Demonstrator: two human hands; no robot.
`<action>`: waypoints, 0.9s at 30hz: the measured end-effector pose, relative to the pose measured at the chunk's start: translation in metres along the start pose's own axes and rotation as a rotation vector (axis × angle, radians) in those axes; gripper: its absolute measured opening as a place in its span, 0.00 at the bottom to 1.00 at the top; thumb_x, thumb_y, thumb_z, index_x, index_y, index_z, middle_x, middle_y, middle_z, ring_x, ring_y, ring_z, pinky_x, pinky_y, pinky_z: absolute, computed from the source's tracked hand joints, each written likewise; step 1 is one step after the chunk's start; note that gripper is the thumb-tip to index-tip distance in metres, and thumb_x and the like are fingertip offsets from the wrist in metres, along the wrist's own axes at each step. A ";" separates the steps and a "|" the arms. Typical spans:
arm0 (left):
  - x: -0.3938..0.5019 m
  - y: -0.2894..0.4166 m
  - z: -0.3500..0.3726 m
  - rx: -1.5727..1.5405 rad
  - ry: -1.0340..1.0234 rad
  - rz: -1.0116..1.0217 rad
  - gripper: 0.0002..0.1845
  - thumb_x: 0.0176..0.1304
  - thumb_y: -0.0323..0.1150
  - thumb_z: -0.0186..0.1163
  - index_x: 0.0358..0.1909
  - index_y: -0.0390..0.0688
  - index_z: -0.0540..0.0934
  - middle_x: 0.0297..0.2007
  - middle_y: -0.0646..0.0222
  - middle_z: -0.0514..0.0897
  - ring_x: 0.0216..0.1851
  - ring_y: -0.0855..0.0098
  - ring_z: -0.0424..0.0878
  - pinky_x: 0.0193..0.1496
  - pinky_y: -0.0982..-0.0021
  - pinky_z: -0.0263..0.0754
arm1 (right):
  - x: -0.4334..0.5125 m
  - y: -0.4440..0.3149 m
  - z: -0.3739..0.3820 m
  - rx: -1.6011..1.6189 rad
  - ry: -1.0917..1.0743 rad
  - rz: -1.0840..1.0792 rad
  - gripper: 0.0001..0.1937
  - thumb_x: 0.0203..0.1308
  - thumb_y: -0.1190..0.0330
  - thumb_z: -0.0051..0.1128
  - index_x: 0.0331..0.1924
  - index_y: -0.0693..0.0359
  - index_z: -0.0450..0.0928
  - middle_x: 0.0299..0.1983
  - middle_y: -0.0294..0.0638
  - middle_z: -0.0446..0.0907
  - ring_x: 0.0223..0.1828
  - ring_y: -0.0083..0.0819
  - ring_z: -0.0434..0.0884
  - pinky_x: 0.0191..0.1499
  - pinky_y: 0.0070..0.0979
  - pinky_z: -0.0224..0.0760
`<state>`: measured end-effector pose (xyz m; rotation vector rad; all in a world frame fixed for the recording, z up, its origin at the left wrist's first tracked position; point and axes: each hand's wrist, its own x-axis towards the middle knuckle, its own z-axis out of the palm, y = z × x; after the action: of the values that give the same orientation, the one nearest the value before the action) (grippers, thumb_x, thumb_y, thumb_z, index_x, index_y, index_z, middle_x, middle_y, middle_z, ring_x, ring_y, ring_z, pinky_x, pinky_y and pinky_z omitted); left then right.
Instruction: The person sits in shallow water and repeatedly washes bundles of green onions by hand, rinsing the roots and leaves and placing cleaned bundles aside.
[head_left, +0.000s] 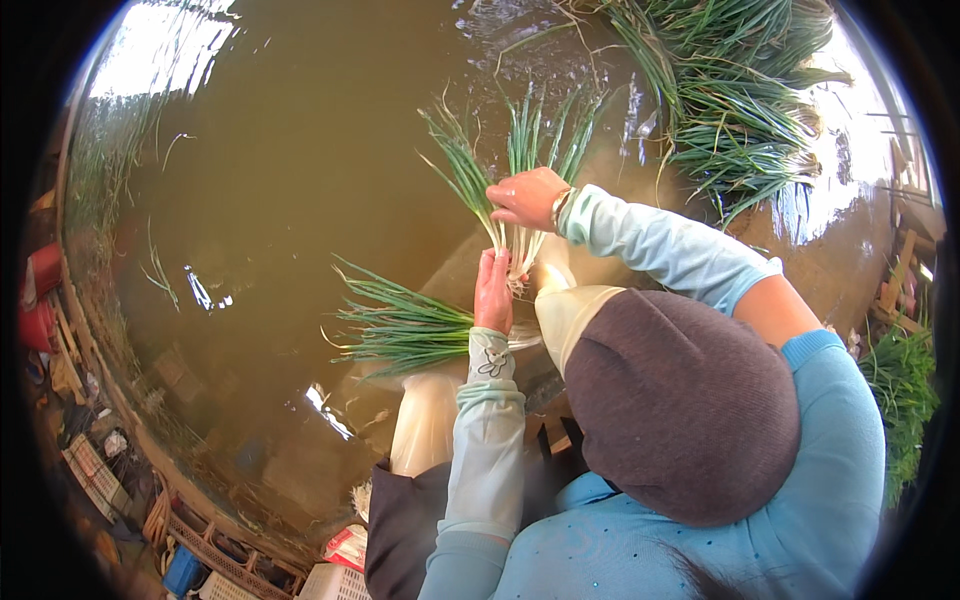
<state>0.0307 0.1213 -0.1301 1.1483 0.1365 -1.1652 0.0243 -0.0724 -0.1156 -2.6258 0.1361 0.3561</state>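
Both hands are on green onions over muddy water. My right hand (531, 199) is closed around the stalks of a bunch of green onions (540, 142), whose leaves fan out away from me. My left hand (493, 292) pinches the white lower stalks of a thinner bundle of green onions (465, 176) just left of that bunch. Pale roots (517, 283) hang beside the left fingers. Behind my left wrist lies another bundle of green onions (409, 330), leaves pointing left, its white ends across my lap area. The fingertips of the right hand are partly hidden behind stalks.
Brown water (285, 172) fills a walled pool (105, 375). Several green onion bundles (750, 112) lie at the far right. My knees wear pale waterproof boots (424, 424). Along the left rim are plastic crates (97, 476), a blue container (181, 570) and a red bucket (41, 274).
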 end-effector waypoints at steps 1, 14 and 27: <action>0.000 0.000 -0.001 -0.002 -0.007 0.000 0.11 0.73 0.38 0.47 0.47 0.42 0.71 0.38 0.71 0.77 0.37 0.78 0.75 0.41 0.75 0.71 | -0.002 0.004 0.002 -0.053 0.006 -0.025 0.18 0.61 0.51 0.50 0.39 0.59 0.72 0.31 0.44 0.80 0.33 0.44 0.82 0.32 0.40 0.75; 0.002 -0.009 -0.007 0.039 -0.047 -0.017 0.10 0.72 0.35 0.49 0.47 0.40 0.71 0.38 0.70 0.77 0.36 0.77 0.76 0.42 0.75 0.73 | -0.002 0.049 -0.040 0.804 0.278 0.467 0.10 0.65 0.65 0.50 0.39 0.65 0.73 0.29 0.46 0.81 0.25 0.37 0.83 0.27 0.29 0.78; 0.001 -0.009 -0.001 0.091 0.060 0.063 0.09 0.72 0.37 0.49 0.44 0.42 0.71 0.36 0.71 0.78 0.31 0.78 0.76 0.39 0.76 0.71 | -0.026 -0.020 -0.005 0.165 -0.055 0.311 0.12 0.64 0.60 0.47 0.39 0.59 0.78 0.31 0.51 0.82 0.36 0.49 0.81 0.40 0.41 0.74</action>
<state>0.0249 0.1220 -0.1364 1.2596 0.0938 -1.0908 0.0037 -0.0563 -0.0953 -2.4292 0.5352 0.4991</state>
